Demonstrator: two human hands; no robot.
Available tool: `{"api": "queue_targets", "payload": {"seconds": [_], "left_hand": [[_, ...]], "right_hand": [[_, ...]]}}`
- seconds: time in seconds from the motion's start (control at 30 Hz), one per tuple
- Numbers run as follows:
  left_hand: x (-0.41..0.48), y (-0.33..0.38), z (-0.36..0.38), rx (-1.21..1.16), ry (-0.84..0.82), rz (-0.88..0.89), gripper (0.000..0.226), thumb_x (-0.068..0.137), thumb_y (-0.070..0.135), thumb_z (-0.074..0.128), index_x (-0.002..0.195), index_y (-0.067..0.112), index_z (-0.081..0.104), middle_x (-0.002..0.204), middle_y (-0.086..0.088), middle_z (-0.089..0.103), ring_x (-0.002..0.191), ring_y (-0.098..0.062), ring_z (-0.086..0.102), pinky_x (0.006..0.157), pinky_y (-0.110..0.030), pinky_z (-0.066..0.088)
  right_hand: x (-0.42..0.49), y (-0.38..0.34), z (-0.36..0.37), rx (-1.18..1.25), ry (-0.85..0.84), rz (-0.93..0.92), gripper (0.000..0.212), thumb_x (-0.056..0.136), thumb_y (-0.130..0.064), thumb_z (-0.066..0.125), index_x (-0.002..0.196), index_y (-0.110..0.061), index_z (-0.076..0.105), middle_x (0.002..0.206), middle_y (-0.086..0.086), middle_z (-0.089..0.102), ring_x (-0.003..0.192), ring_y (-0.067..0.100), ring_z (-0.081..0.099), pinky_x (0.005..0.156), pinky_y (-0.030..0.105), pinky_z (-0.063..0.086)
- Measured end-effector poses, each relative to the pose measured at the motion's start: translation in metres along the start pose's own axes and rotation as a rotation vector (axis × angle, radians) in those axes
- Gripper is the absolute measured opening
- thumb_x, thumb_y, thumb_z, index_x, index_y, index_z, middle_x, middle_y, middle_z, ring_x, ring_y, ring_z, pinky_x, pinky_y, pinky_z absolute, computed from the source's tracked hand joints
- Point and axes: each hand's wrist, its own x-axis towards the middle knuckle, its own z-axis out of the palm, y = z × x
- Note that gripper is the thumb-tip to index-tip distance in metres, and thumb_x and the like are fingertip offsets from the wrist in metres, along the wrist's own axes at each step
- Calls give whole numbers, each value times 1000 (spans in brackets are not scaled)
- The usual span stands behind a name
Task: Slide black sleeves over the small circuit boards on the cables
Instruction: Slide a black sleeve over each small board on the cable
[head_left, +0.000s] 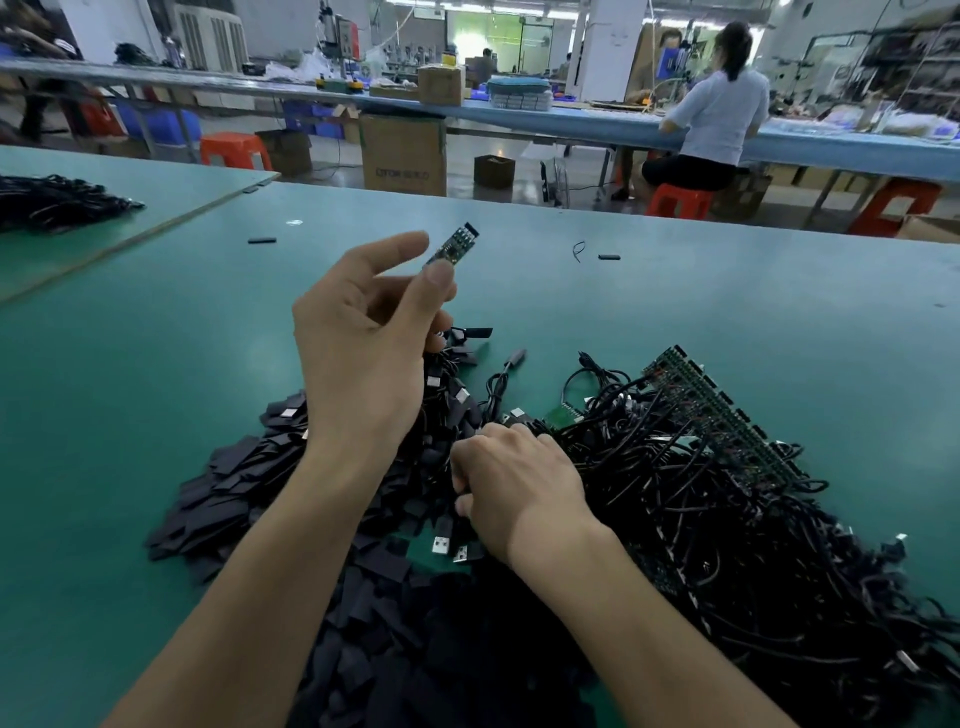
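Circuit board (451, 243): held up above the green table (675, 312), tilted up and away. It is pinched at its lower end between thumb and forefinger of the left hand (363, 353), the other fingers loosely curled and apart. No sleeve on it yet. Its cable is hidden by the hand.

Right hand (514, 488): low, knuckles up, fingers curled down where the sleeve pile (234, 493) meets the cable tangle (727, 519). Fingertips are hidden, so I cannot tell whether they hold a sleeve.

Risks, as judged:
- The grip is on one end only, so the board may twist or slip when a sleeve is pushed against it.
- The sleeves lie flat. A board corner or a raised part could catch the mouth and crumple the sleeve.
- The sleeves overlap thickly, so two could come up together.
- If the cable trails into the tangle, a snag could jerk the board as it is worked.

Look of the board: narrow and elongated, dark green, with small parts dotted over the face and a dark block at the far tip. Finer detail is blurred. More boards (727, 415) stand packed in a row at the far edge of the tangle.
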Motion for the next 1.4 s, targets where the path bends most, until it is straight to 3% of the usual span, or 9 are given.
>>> {"api": "queue_targets", "payload": {"seconds": [0.13,0.27,0.47,0.63,0.8,0.93,1.07,1.2,1.4], "left_hand": [[-3,-2,4,-1,-42,-40,3,92,22,72,93,20,70,78,2,76,64,-12,69,59,-19,52],[-7,-3,7,2,-75,-59,3,90,21,74,91,20,72,77,3,77,64,-11,71,59,-18,53],[-7,-1,6,21,-72,-56,5,86,21,78,88,21,73,76,2,76,63,-11,70,57,-19,53],[-7,0,5,39,-48,-54,7,86,21,79,88,23,73,77,3,77,66,-13,70,57,-20,53],[-7,1,5,56,-62,-54,7,84,21,80,88,22,74,76,5,77,64,-9,70,57,-17,52],[-9,1,6,103,-199,-112,7,83,23,81,86,25,75,74,7,76,61,-6,69,56,-14,50],[-13,0,8,172,-317,-139,7,82,24,81,85,26,76,74,9,76,59,-4,68,53,-14,51],[-13,0,8,164,-339,-139,7,82,23,81,87,25,76,74,9,76,59,-3,68,53,-12,49],[-15,5,8,123,-394,-111,7,81,23,80,84,27,76,72,8,76,59,-2,68,55,-9,48]], "right_hand": [[-3,4,-3,8,22,17,12,91,-19,69,102,-19,65,108,2,61,105,28,59,79,33,36],[-6,3,2,-75,-73,18,19,92,-28,69,106,-17,63,111,4,61,112,29,54,83,38,30],[-7,1,6,-41,-6,8,17,89,-15,70,103,-23,66,106,2,64,107,26,55,88,36,34],[-22,4,-10,144,195,-20,2,98,-18,56,97,-17,57,98,2,59,91,25,58,81,34,47],[-38,19,-40,495,459,41,9,101,-24,55,94,-26,51,76,-6,65,65,10,63,62,30,50],[-47,43,-61,708,660,49,21,97,-20,62,116,-31,66,77,-17,70,70,-5,68,70,11,54],[-51,60,-70,778,779,79,24,88,-23,75,103,-41,71,81,-22,73,74,3,71,76,27,58],[-51,65,-69,731,809,89,26,88,-30,75,113,-32,74,91,-28,71,86,1,70,87,30,57],[-50,60,-67,632,823,3,25,89,-36,69,111,-27,75,94,-16,71,85,1,66,77,12,49]]}}
